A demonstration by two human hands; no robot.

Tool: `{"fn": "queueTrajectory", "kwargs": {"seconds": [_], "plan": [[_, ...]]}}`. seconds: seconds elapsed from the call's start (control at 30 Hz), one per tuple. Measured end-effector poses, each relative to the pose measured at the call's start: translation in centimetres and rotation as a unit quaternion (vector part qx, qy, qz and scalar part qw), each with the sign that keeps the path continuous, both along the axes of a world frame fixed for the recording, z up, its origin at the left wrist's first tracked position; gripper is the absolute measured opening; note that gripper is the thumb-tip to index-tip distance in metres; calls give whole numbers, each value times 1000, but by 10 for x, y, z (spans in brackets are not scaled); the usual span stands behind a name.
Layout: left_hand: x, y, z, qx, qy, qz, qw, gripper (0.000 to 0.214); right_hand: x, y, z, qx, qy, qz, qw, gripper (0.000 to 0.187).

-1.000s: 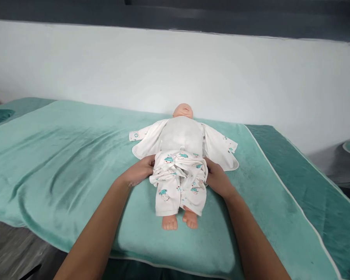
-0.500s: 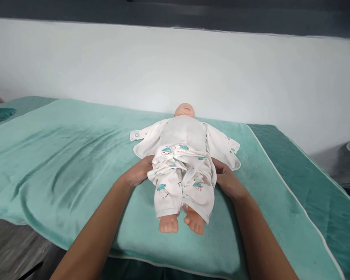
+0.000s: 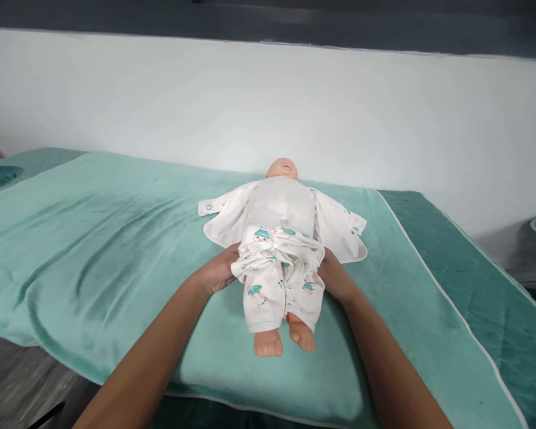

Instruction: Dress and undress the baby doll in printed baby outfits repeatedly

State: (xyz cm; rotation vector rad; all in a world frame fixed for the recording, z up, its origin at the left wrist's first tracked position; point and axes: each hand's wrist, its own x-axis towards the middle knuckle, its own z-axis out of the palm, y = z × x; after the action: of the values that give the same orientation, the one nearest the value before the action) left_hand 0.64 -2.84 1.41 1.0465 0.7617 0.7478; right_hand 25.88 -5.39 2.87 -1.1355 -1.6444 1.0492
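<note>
The trousers (image 3: 264, 295), on the doll's (image 3: 279, 199) legs, are touched by left hand (image 3: 218, 269) and right hand (image 3: 335, 275); the grip, hidden by cloth, cannot be told. By uneven tugging, the bunched folds could be twisted.

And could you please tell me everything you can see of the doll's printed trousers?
The printed trousers look like soft white cloth with teal cartoon figures. They are on the doll, which lies on its back, and are bunched around the hips; bare feet stick out below. The left hand and right hand touch their sides, partly hidden by the cloth.
</note>
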Motion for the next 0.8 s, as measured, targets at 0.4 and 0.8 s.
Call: {"fn": "queueTrajectory", "kwargs": {"seconds": [0.4, 0.8], "plan": [[0, 1, -2, -36, -29, 35, 998, 51, -1, -3, 0, -12, 54, -31, 998, 28], [-13, 7, 13, -14, -99, 185, 978, 28, 5, -5, -9, -12, 96, -282, 955, 12]]}}
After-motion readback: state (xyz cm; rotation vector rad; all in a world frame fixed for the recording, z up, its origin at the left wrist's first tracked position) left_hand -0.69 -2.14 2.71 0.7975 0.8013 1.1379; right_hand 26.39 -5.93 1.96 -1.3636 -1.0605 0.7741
